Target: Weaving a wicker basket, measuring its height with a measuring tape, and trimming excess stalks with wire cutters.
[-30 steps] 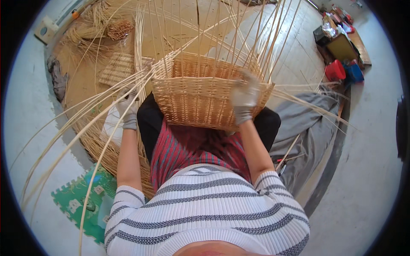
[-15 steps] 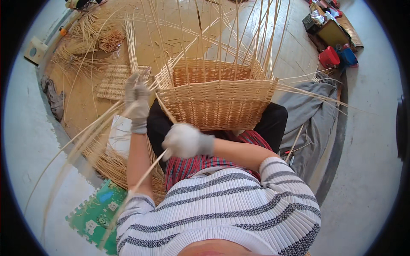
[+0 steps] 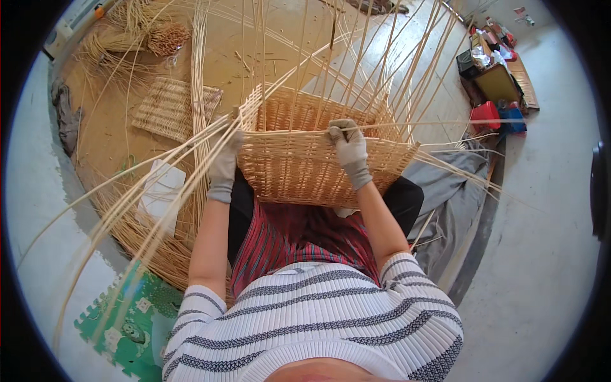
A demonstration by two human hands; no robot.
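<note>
A rectangular wicker basket (image 3: 286, 165) of pale woven cane rests against my knees, with long upright stakes (image 3: 331, 57) rising from its walls. At its near left corner is my gloved left hand (image 3: 224, 162), closed around the corner where a bundle of loose cane strands (image 3: 153, 172) fans out to the left. My gloved right hand (image 3: 350, 153) is at the near rim, right of the middle, its fingers pinching a cane strand (image 3: 433, 123). That strand lies along the rim from the left corner and sticks out far to the right. The left fingertips are partly hidden.
A flat woven panel (image 3: 172, 108) and cane bundles (image 3: 168, 39) lie on the floor to the left. Loose cane (image 3: 162, 258) and a green foam mat (image 3: 137, 318) are nearer. At right are a grey cloth (image 3: 445, 191), a red container (image 3: 485, 114) and a blue one (image 3: 512, 118).
My right hand has moved from near my lap up to the basket's near rim, swinging the strand from the lower left across to the right. My left hand has moved slightly right, to the corner.
</note>
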